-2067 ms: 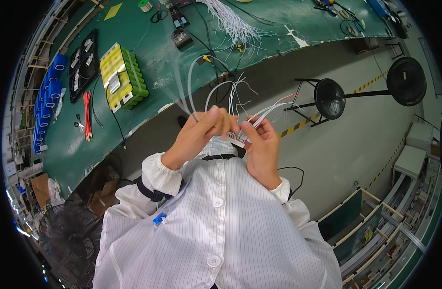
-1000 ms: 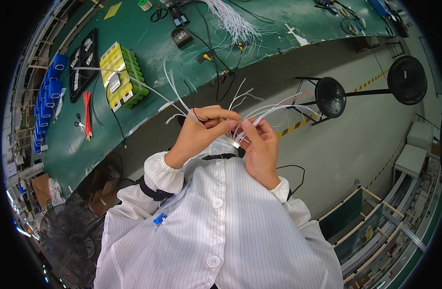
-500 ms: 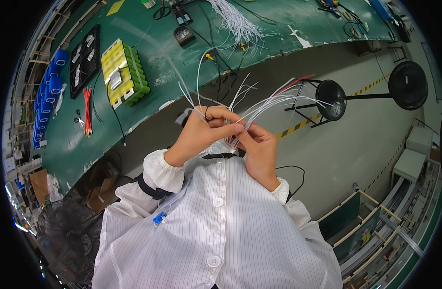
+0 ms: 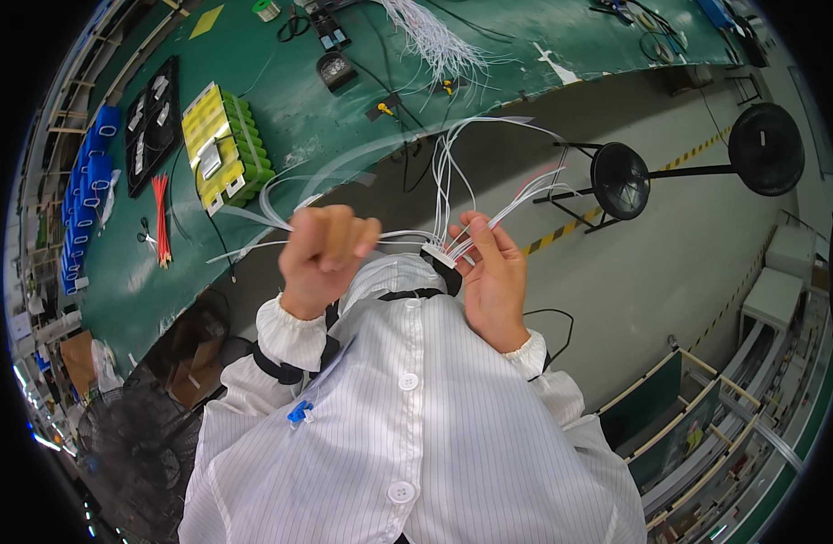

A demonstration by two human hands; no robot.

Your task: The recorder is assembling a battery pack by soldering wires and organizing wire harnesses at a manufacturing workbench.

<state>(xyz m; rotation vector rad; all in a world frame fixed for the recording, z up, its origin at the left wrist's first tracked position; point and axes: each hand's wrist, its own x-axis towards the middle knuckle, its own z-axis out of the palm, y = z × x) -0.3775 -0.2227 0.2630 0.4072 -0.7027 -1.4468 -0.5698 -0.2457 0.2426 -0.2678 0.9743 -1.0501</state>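
Nearest: white striped shirt [image 4: 489,426], buttoned down the middle, blue clip [image 4: 300,412] hanging at the wearer's left side. Above it, both hands up over the gap in front of the bench. Right hand [image 4: 495,283] has thumb and fingers closed on a bunch of white wires [image 4: 445,172], right beside the white connector [image 4: 439,255] they run into. Connector sits between the hands, tilted, close to the right fingertips. Left hand [image 4: 328,249] is apart from it, fingers curled, motion-blurred; wires run to and behind it (can't tell if it grips any). Loose ends fan up and out both sides; one at right is reddish.

Next out, green bench [image 4: 144,299], edge chipped. On it, left part: yellow-and-green pack [image 4: 219,136] of cylinders with a silver piece on top; left of that, red wires [image 4: 161,222] in a bunch, small scissors [image 4: 146,234] just beside, black tray [image 4: 158,145] with white pieces, blue parts [image 4: 94,181] in a row.

Farther back on the bench: small black bin [image 4: 335,70] and a big spray of white wires [image 4: 443,41]. Off right, on the floor, a black round stool [image 4: 620,181].
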